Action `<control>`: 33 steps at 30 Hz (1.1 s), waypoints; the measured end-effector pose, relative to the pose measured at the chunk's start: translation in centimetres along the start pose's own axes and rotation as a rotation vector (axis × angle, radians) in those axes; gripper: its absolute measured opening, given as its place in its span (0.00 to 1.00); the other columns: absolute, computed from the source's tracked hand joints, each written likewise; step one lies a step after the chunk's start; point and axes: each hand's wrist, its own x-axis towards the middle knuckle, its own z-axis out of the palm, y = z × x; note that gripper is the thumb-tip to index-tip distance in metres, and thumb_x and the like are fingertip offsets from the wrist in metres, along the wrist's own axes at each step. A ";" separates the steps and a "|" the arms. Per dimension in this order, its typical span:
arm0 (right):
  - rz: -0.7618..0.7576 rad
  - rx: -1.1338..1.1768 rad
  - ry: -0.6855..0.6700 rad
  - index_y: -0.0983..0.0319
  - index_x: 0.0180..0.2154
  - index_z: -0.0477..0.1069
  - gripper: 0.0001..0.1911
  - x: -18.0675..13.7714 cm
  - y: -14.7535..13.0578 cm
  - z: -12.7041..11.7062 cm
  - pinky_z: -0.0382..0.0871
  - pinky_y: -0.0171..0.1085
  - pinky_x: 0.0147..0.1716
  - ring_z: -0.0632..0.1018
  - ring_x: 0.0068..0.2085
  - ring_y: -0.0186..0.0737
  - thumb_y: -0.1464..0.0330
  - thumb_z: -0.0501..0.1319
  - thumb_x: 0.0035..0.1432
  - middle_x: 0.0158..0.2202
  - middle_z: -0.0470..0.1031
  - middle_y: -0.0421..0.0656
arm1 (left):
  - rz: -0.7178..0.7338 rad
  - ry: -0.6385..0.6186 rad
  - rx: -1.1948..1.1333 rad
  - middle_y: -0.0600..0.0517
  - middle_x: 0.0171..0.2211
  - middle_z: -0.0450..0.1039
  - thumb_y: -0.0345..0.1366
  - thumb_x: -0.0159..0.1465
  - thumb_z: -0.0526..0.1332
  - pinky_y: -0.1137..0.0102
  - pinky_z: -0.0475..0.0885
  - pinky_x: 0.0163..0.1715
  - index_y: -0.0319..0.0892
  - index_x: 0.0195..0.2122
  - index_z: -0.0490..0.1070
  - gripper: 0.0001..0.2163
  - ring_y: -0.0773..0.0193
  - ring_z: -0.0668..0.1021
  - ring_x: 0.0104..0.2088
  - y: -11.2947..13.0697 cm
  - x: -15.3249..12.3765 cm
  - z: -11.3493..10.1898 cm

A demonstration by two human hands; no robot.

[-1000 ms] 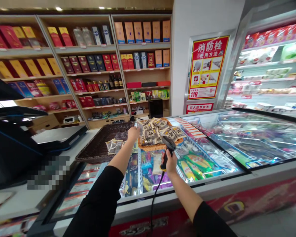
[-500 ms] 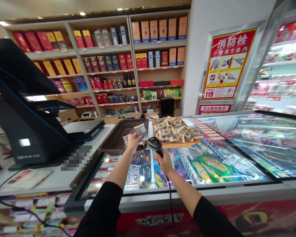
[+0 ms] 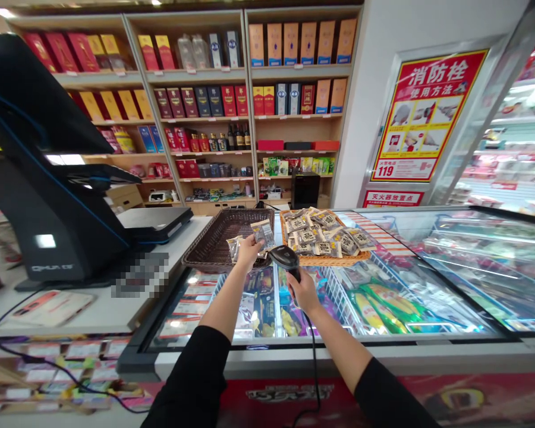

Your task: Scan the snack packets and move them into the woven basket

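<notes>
In my left hand (image 3: 248, 252) is a small snack packet (image 3: 264, 234), pinched at its edge over the right side of a dark brown wicker basket (image 3: 205, 244). Another packet (image 3: 233, 246) lies in that basket, partly hidden behind my left hand. My right hand (image 3: 303, 290) is wrapped round the handle of a black barcode scanner (image 3: 285, 257). The scanner's head points toward the held packet, a short way apart from it. Just beyond the scanner, a lighter orange wicker tray (image 3: 339, 260) bears a heap of similar packets (image 3: 312, 232).
Both baskets stand on a glass-topped chest freezer (image 3: 258, 348) with bagged goods inside. At left are a counter scale (image 3: 154, 221) and a dark point-of-sale terminal (image 3: 71, 226). The scanner's cable (image 3: 314, 368) hangs down the freezer's front. Shelves of boxes (image 3: 205, 101) line the back.
The view has shifted a little, so the scene sits slightly differently in frame. Both hands keep their hold on the packet and the scanner, with little movement between them.
</notes>
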 end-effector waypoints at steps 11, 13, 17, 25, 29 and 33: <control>0.059 0.306 0.259 0.59 0.28 0.62 0.21 0.8 0.3 -3.7 0.57 0.30 0.11 0.65 0.13 0.29 0.49 0.63 0.52 0.19 0.67 0.33 | 0.078 0.487 0.719 0.36 0.69 0.44 0.26 0.54 0.60 0.55 0.49 0.66 0.34 0.66 0.52 0.36 0.46 0.46 0.69 1.6 -1.2 0.9; 0.064 0.311 0.290 0.59 0.29 0.63 0.21 1.1 0.2 -5.5 0.57 0.30 0.10 0.65 0.13 0.29 0.50 0.64 0.50 0.19 0.67 0.33 | 0.206 0.378 0.781 0.41 0.67 0.51 0.27 0.57 0.59 0.56 0.51 0.66 0.39 0.62 0.61 0.29 0.49 0.50 0.68 2.1 -1.4 2.0; 0.076 0.334 0.347 0.59 0.29 0.62 0.22 1.3 0.5 -8.0 0.58 0.30 0.10 0.65 0.13 0.29 0.49 0.64 0.49 0.18 0.67 0.33 | 0.361 -0.046 0.888 0.47 0.55 0.70 0.29 0.61 0.55 0.61 0.60 0.62 0.45 0.49 0.74 0.16 0.56 0.69 0.59 3.0 -0.8 6.3; 0.104 0.411 0.374 0.59 0.30 0.61 0.23 1.2 0.6 -8.0 0.59 0.29 0.10 0.65 0.13 0.29 0.48 0.65 0.48 0.18 0.66 0.32 | 0.255 -0.315 1.205 0.42 0.47 0.76 0.34 0.62 0.57 0.62 0.68 0.50 0.44 0.47 0.74 0.13 0.51 0.76 0.49 3.8 1.6 13.2; 0.042 0.397 0.382 0.59 0.30 0.61 0.22 1.0 0.1 -7.7 0.58 0.29 0.10 0.65 0.13 0.29 0.48 0.64 0.50 0.19 0.66 0.32 | 0.253 -0.188 1.102 0.43 0.36 0.78 0.37 0.64 0.55 0.68 0.68 0.43 0.42 0.38 0.76 0.11 0.55 0.78 0.41 4.4 2.8 11.0; -0.019 0.330 0.307 0.59 0.28 0.61 0.22 0.6 -0.5 -6.8 0.58 0.29 0.10 0.64 0.13 0.28 0.48 0.63 0.52 0.18 0.65 0.33 | 0.162 0.019 0.826 0.51 0.23 0.74 0.43 0.61 0.56 0.71 0.65 0.32 0.41 0.29 0.77 0.14 0.59 0.76 0.31 4.1 3.0 6.3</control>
